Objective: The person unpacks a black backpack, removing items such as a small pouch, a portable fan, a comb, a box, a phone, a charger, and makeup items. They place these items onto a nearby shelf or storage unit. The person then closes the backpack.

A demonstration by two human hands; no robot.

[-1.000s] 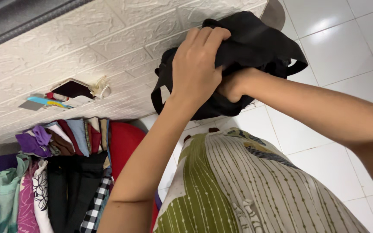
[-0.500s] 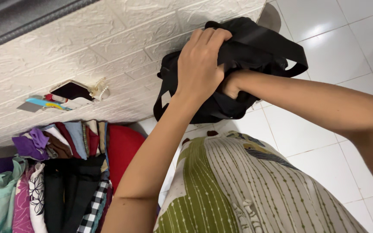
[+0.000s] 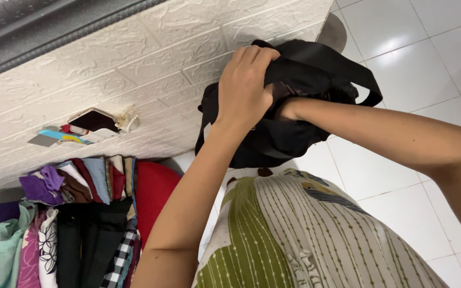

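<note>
Above the tiled floor (image 3: 401, 48), chest height:
Black garment (image 3: 294, 128): bunched, held up in air near the white brick-pattern wall (image 3: 134, 53).
Left hand (image 3: 244, 88): fingers curled over the garment's top edge, clenched on the fabric.
Right hand (image 3: 284, 109): pushed into the folds, mostly hidden; grip cannot be told.
Below left: folded clothes (image 3: 70, 213), mixed colours.

From my feed the scene is evenly and brightly lit, with soft indoor light and no hard shadows. The white floor tiles (image 3: 401, 58) at one o'clock carry a faint sheen. The black garment (image 3: 294, 133) reads as a dark mass; its folds are mostly lost. My left hand (image 3: 244, 88) is sharp, with little motion blur. The embossed wall panel (image 3: 134, 58) shows crisp relief, and its lines slant and bend slightly towards the edges.
</note>
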